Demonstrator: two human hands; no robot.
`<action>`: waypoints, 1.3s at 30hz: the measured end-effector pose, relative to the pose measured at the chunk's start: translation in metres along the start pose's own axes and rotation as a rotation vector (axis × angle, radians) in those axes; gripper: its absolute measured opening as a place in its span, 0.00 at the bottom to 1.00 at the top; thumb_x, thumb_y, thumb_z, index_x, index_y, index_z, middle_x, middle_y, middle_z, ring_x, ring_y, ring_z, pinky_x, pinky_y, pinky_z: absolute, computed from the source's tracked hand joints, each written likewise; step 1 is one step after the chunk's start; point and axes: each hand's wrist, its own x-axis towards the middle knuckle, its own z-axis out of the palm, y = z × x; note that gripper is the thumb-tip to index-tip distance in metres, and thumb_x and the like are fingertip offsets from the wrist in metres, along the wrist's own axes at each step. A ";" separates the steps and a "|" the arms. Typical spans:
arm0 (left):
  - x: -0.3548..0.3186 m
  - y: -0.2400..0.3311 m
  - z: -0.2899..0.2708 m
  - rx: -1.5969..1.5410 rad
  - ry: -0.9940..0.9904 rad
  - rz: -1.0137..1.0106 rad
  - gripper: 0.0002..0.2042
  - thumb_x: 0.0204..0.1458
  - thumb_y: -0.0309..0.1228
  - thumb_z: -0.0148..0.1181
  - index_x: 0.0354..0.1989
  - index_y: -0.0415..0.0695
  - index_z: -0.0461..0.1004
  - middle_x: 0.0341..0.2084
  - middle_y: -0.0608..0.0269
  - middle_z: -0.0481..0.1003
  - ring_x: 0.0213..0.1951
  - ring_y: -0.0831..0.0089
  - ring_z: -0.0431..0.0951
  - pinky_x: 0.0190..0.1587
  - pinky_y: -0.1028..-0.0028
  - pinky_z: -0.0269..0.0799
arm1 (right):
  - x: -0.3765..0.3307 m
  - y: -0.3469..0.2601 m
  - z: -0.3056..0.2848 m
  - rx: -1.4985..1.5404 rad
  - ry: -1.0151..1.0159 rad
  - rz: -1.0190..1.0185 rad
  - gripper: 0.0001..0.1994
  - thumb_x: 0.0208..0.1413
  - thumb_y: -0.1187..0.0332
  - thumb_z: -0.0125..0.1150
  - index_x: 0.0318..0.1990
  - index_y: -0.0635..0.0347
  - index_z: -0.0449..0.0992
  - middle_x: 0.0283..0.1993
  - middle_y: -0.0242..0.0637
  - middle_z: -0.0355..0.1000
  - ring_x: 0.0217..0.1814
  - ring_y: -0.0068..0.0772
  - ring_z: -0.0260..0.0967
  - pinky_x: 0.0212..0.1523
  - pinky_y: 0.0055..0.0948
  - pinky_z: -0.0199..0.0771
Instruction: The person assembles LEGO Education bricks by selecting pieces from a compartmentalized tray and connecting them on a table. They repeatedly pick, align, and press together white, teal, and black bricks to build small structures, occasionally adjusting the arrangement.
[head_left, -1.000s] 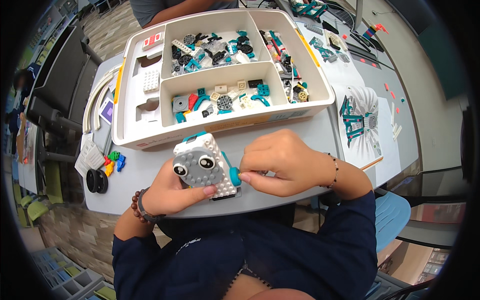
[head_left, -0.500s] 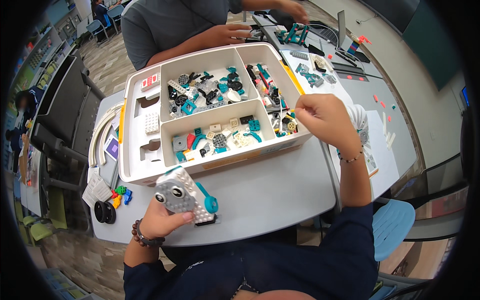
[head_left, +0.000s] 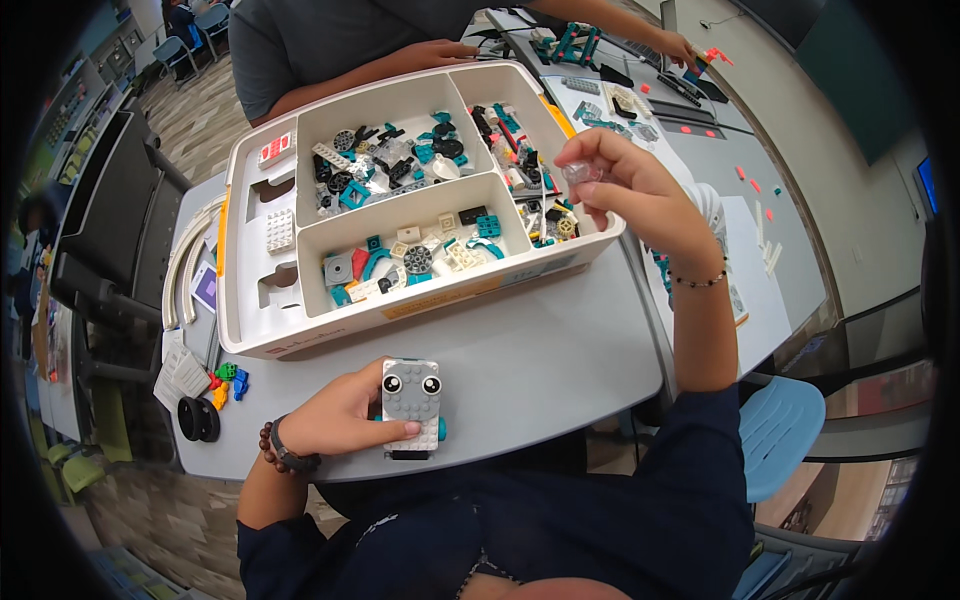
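My left hand (head_left: pixel 340 415) grips a grey block model with two round eyes (head_left: pixel 411 405), resting near the front edge of the grey table (head_left: pixel 560 360). My right hand (head_left: pixel 635 190) is raised over the right end of the white sorting tray (head_left: pixel 255 290) and pinches a small clear piece (head_left: pixel 580 172) between its fingertips. The tray's compartments hold several small grey, black, teal and white building parts (head_left: pixel 420 262).
Another person's arm (head_left: pixel 385 65) rests beyond the tray, and that person's other hand (head_left: pixel 680 45) is by a teal model (head_left: pixel 572 42) at the back. Small coloured pieces (head_left: pixel 228 385) and black wheels (head_left: pixel 197 418) lie left. A printed sheet (head_left: pixel 750 280) lies right, a blue chair (head_left: pixel 785 430) below it.
My right hand left the block model and went up to the tray's right end, now lifted with a clear piece. My left hand turned the model upright, eyes facing up.
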 end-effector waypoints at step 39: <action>0.036 0.099 0.026 1.137 0.731 0.999 0.18 0.52 0.50 0.54 0.28 0.45 0.70 0.18 0.68 0.70 0.21 0.66 0.72 0.47 0.61 0.65 | -0.032 -0.015 0.076 -0.672 0.235 -1.263 0.15 0.36 0.78 0.66 0.35 0.68 0.69 0.26 0.42 0.70 0.23 0.36 0.69 0.21 0.29 0.72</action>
